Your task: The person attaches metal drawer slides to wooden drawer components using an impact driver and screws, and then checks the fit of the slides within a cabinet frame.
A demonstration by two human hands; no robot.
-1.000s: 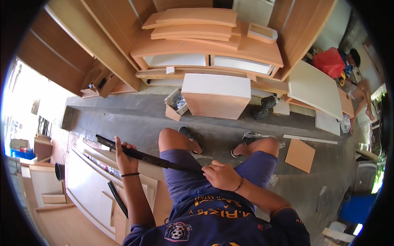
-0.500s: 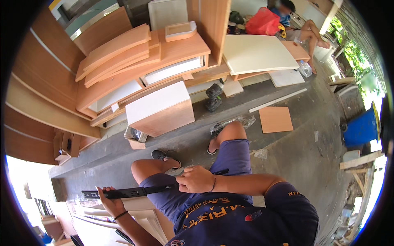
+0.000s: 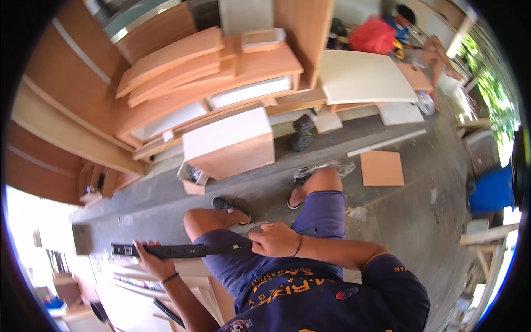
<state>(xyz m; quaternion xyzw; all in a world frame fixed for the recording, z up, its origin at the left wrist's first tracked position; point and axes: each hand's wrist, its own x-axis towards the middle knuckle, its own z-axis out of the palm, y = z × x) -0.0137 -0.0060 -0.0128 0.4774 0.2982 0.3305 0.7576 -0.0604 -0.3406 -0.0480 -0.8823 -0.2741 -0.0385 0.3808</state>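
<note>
A long black drawer slide (image 3: pixel 188 251) lies level across my lap, held between both hands. My left hand (image 3: pixel 152 262) grips it close to its left end, with the thumb over the front and the fingers behind. Farther right, my right hand (image 3: pixel 275 240) is closed around the slide, and a short black end sticks out past it over my thigh. In front of my feet stands a wooden box, probably a drawer (image 3: pixel 229 146), with a white upper face.
Curved wood panels (image 3: pixel 177 63) are stacked on a low wooden cabinet (image 3: pixel 263 65). A black power tool (image 3: pixel 302 133) stands by the step, near a square wood board (image 3: pixel 382 168). A pale panel (image 3: pixel 362 77) and a seated person (image 3: pixel 415 44) are at the far right. White boards (image 3: pixel 130 301) lie lower left.
The view has shifted, moving the cabinet and floor items rightward. Both hands keep hold of the slide, which now looks more level and shows more of its length between them.
</note>
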